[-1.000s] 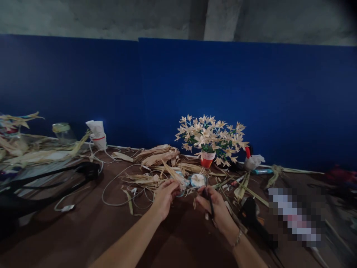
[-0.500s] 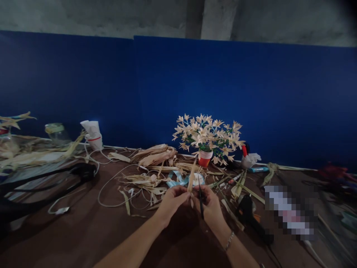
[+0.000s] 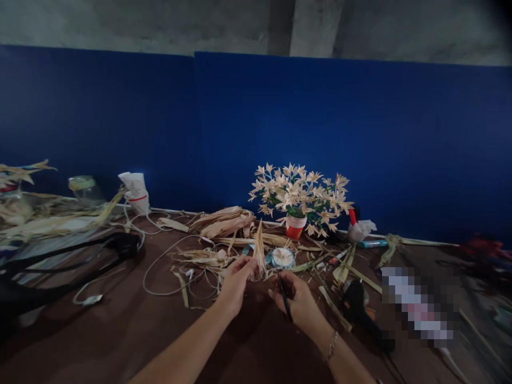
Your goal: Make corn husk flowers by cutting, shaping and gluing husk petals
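Near the middle of the brown table, my left hand (image 3: 239, 280) pinches a pale strip of dried husk (image 3: 260, 249) that points upward. To its right, my right hand (image 3: 296, 298) is closed on a thin dark tool (image 3: 285, 298), perhaps scissors or tweezers. The two hands are apart. Just beyond them lies a roll of light blue ribbon (image 3: 282, 258). Behind that stands a red and white cup (image 3: 295, 226) holding many pale husk flowers (image 3: 298, 189).
Dried husks (image 3: 228, 221) and a looped white cable (image 3: 148, 274) lie left of centre. A black glue gun (image 3: 360, 312) rests at the right, beside a pixelated object (image 3: 418, 304). Black straps (image 3: 80, 256) lie at left. A blue panel (image 3: 320, 117) stands behind.
My left hand has moved left with the husk strip, away from my right hand. The ribbon roll shows more fully between them.
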`<state>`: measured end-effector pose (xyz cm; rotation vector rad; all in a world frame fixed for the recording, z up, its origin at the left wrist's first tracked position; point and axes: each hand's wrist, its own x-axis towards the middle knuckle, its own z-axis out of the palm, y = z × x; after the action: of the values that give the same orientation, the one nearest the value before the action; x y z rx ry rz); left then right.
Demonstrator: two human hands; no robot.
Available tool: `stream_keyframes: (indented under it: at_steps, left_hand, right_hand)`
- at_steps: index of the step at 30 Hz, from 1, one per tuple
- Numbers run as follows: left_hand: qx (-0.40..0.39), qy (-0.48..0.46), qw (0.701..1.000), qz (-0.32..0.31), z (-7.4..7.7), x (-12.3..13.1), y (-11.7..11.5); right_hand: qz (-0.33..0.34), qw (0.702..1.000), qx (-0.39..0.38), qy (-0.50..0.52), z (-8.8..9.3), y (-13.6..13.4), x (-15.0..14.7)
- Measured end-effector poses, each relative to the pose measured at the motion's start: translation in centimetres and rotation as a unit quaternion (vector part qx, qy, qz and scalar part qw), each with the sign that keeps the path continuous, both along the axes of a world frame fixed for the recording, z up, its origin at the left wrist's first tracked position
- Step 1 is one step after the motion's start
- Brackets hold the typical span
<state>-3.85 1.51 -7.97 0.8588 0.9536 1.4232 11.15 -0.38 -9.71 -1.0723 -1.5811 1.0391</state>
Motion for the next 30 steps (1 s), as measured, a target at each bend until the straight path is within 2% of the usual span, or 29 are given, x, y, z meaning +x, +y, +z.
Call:
stream_keyframes:
  at_steps: [6, 9, 12, 16, 18, 21, 24, 27, 30]
  left_hand:
    - [-0.003, -0.098, 0.995, -0.024, 0.0, -0.7, 0.6]
    - [-0.005, -0.105, 0.994, -0.040, -0.2, -0.8, 0.7]
    - [-0.016, -0.100, 0.993, -0.058, -0.3, -0.8, 0.5]
    - [-0.068, -0.045, 0.991, -0.110, -0.2, -0.3, 0.0]
    - [-0.067, 0.006, 0.987, -0.144, -0.2, 0.2, -0.4]
    - [-0.037, 0.085, 0.979, -0.180, -0.2, 0.7, -0.9]
    - [-0.015, 0.142, 0.973, -0.181, -0.4, 0.8, -1.0]
    - [0.006, 0.162, 0.972, -0.167, -0.4, 0.6, -0.8]
    - [0.000, 0.139, 0.974, -0.181, -0.1, 0.6, -0.9]
  right_hand:
    - [0.004, 0.998, 0.010, -0.067, -0.3, 0.2, 0.8]
    - [0.001, 0.999, 0.004, -0.052, -0.5, 0.4, 0.8]
    - [-0.035, 0.999, 0.009, -0.014, -0.1, 0.4, 0.6]
    - [-0.096, 0.988, 0.002, 0.121, 1.1, 0.0, 0.3]
    - [-0.092, 0.980, -0.016, 0.175, 1.4, -0.1, 0.2]
    - [-0.058, 0.978, -0.049, 0.195, 1.4, -0.1, 0.3]
    - [-0.059, 0.975, -0.075, 0.201, 1.3, 0.0, 0.4]
    - [-0.064, 0.967, -0.096, 0.226, 1.2, 0.2, 0.7]
    - [-0.056, 0.961, -0.113, 0.245, 1.3, 0.3, 0.9]
